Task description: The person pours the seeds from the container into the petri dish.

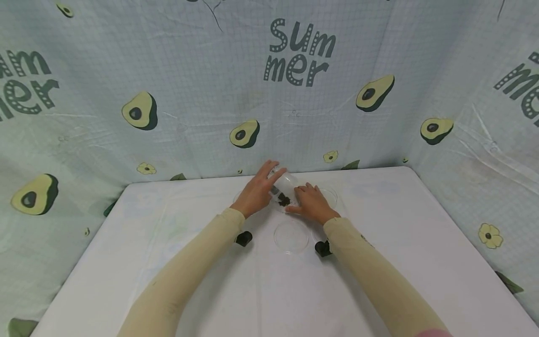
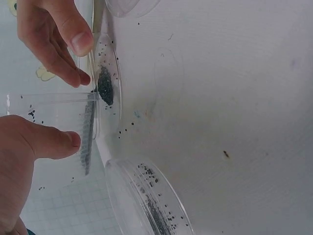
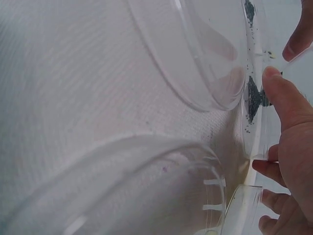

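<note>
My left hand grips a clear plastic cup, tilted well over with its mouth toward the right. In the left wrist view the thumb presses on the cup's side, and a band of small dark grains lies along its lower wall. Just below the mouth a dark heap of grains sits in a shallow clear dish. My right hand is beside that dish, thumb and fingers apart. In the right wrist view its fingertips are right at the dish's edge, with its thumb near the cup's mouth.
Left of the cup stands another clear dish with dark grains. A clear dish lies in front of my hands, and one is to the right. Stray grains dot the white table. A patterned cloth hangs behind.
</note>
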The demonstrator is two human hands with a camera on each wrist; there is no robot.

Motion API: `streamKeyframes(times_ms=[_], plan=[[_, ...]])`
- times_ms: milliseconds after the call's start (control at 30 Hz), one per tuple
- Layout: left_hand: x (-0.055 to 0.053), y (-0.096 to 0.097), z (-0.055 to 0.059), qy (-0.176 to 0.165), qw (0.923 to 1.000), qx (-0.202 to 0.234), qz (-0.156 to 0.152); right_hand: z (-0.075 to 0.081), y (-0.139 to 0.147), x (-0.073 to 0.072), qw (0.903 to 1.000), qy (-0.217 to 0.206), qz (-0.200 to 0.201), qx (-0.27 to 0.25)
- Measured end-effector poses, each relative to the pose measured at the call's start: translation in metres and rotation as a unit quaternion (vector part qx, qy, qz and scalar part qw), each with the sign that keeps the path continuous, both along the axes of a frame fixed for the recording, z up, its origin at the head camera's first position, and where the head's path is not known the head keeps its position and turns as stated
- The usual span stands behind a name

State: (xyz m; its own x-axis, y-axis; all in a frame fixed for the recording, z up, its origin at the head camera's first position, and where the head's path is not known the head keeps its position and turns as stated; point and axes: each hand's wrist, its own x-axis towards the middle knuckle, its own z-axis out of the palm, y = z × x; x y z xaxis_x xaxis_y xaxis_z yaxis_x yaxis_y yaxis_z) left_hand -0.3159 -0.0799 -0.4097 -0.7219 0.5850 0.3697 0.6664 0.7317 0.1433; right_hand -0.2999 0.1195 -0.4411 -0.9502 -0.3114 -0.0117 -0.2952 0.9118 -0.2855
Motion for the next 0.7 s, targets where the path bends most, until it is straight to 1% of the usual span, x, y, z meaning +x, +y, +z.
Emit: streamKeyframes(times_ms=[233,333,467,600,700], plan=[[0.001,-0.002,0.002,-0.007,0.9996,0.010,0.025,0.000,-0.001,-0.001,0.9999,0.007,0.000,0.012],[0.002,-0.003,0.003,-0.015,0.9991,0.012,0.037,0.000,-0.001,-0.001,1.0000,-0.004,-0.005,0.007],[0.003,-0.005,0.005,-0.021,0.9986,0.016,0.045,0.000,-0.001,-0.001,0.9998,-0.016,-0.009,0.004],[0.004,-0.008,0.006,-0.013,0.9986,0.023,0.046,-0.001,0.000,0.000,0.9997,-0.023,-0.012,-0.001],[0.004,-0.011,0.005,-0.003,0.9983,0.031,0.048,-0.001,0.000,0.000,0.9998,-0.019,-0.008,-0.004]])
